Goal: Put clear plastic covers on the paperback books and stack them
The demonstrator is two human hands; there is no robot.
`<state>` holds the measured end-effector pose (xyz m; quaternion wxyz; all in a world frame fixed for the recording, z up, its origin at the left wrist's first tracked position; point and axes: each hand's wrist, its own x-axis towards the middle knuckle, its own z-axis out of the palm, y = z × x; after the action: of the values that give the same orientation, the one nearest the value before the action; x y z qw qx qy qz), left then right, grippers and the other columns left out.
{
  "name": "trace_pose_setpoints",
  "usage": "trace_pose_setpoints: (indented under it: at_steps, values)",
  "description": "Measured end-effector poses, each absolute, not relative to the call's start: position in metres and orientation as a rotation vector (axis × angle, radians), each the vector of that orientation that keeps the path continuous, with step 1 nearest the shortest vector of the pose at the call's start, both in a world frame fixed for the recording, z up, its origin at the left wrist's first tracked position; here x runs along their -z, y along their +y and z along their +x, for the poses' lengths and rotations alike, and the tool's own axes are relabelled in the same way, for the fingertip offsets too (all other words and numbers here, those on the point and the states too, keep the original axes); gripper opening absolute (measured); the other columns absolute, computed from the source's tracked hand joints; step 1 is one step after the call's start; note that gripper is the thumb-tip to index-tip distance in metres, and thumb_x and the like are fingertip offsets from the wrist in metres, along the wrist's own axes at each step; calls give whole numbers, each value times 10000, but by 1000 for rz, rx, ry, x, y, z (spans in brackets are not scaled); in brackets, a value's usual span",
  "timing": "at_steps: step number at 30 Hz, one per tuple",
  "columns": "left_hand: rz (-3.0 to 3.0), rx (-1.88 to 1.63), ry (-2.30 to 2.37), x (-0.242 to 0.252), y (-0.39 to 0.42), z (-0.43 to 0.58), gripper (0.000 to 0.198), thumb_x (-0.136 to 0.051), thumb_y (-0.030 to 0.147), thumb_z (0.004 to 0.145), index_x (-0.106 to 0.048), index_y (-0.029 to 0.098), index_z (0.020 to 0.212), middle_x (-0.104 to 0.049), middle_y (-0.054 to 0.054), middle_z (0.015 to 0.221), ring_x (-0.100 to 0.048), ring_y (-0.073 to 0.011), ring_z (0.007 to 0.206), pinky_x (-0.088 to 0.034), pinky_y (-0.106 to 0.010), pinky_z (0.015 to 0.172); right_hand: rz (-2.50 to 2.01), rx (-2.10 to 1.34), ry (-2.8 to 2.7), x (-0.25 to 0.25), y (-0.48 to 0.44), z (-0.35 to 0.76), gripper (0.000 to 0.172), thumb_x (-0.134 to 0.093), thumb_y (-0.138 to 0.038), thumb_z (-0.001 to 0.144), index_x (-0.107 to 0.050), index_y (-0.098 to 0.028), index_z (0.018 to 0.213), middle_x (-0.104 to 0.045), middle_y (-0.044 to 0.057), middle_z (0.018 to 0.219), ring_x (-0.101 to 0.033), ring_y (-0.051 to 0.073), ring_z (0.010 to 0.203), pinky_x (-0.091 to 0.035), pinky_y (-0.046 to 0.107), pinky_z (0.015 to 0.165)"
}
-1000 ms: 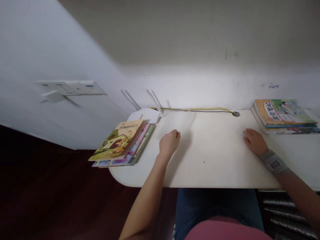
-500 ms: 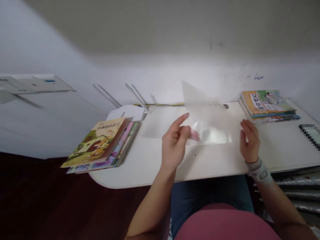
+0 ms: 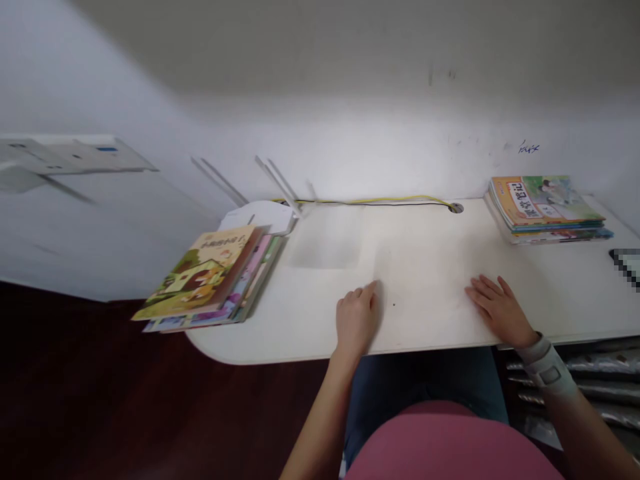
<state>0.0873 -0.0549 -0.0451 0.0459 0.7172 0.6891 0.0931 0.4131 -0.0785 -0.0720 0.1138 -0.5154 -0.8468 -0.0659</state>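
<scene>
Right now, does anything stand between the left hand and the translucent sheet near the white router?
Nothing visible does. Only the white desktop shows between the left hand and the translucent sheet; the white router and nearby book stack sit left of that gap.

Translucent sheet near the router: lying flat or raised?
Lying flat: the translucent sheet shows as an even patch against the tabletop.

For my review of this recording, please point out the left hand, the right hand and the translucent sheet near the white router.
Left hand (image 3: 356, 321), head view: back of the hand.
Right hand (image 3: 502, 316), head view: back of the hand.
Translucent sheet (image 3: 326, 241), head view: middle of its surface.
</scene>
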Motion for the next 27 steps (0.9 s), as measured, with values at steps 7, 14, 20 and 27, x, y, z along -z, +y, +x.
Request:
trace_pose_setpoints:
  at_steps: [7,14,20,27]
  values:
    - [2212,-218,2142,44,-56,85,376,-360,245,922,-609,241,1203,-630,-111,922,-578,-262,916,-424,-384,792,-1519,75,-2561,68,-78,416,459,-471,-451,891,-524,-207,1276,-486,107,1389,-422,280,1290,-360,512,1013]
    - [2259,-580,2194,2,-46,24,389,-384,265,917,-507,178,1276,-475,-175,1334,-463,-289,1196,-392,-430,963,-1433,182,-2497,61,-71,397,463,-378,-438,922,-505,-196,1295,-417,153,1432,-381,303,1316,-343,512,1026]
    - [1840,-445,2727,-14,5,-91,515,-366,325,905,-348,77,1356,-301,-267,1449,-231,-401,1356,-284,-571,1008,-1379,174,-2507,76,-66,378,505,-350,-461,925,-462,-183,1332,-418,173,1425,-370,312,1322,-352,519,1011]
    - [1646,-46,2756,11,21,-145,556,-291,489,905,-462,86,1247,-441,-292,1327,-433,-428,1202,-367,-558,909,-1372,230,-2497,96,-66,382,501,-344,-462,928,-471,-178,1321,-463,173,1391,-422,313,1284,-368,523,994]
